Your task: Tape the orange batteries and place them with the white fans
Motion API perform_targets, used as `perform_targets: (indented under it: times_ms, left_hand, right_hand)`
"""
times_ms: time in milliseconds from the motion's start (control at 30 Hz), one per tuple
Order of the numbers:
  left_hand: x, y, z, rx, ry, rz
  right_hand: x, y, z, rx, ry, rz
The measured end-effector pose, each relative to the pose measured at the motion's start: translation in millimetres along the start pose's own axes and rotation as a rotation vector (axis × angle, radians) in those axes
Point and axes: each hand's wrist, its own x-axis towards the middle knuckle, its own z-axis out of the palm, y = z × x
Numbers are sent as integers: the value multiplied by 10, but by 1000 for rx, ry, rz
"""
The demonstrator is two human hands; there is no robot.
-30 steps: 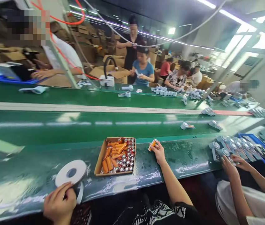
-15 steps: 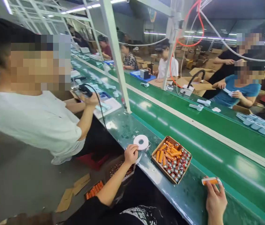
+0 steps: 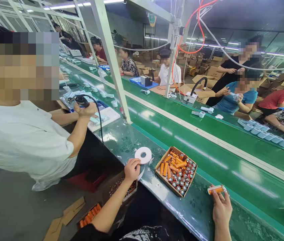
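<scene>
My left hand (image 3: 131, 169) is closed on the edge of a white roll of tape (image 3: 143, 155) lying at the near rim of the green bench (image 3: 202, 207). My right hand (image 3: 220, 209) pinches an orange battery pack with white ends (image 3: 215, 189) just above the bench, right of the tray. Between my hands sits a cardboard tray (image 3: 162, 160) full of orange batteries (image 3: 175, 166), some lying flat, some upright with red-and-silver tops.
A person in a white shirt (image 3: 23, 140) sits close on my left, gripping a black corded tool (image 3: 81, 99). A green conveyor belt (image 3: 207, 150) runs behind the tray. Several workers sit across it among cardboard boxes. Batteries and cardboard scraps lie on the floor (image 3: 89, 214).
My head has swung to the left, bringing the neighbour in the white shirt into view. Both hands keep their holds on the tape roll and the battery pack.
</scene>
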Motion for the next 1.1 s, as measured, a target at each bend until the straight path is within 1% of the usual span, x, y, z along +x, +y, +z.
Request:
perform_targets:
  times_ms: [167, 600, 700, 1000, 1100]
  left_hand:
    - [-1, 10, 6, 5, 7, -5]
    - [-7, 24, -12, -3, -8, -19]
    - [-7, 21, -13, -6, -20, -32]
    - [-6, 35, -28, -33, -47, -84]
    - [4, 30, -24, -49, -52, -104]
  right_hand:
    - [9, 21, -12, -5, -3, -11]
    - [-27, -45, 19, -2, 2, -9]
    - [-35, -60, 27, 7, 11, 5]
    - [-41, -68, 28, -38, -5, -31]
    - [-38, -66, 29, -36, 0, -18]
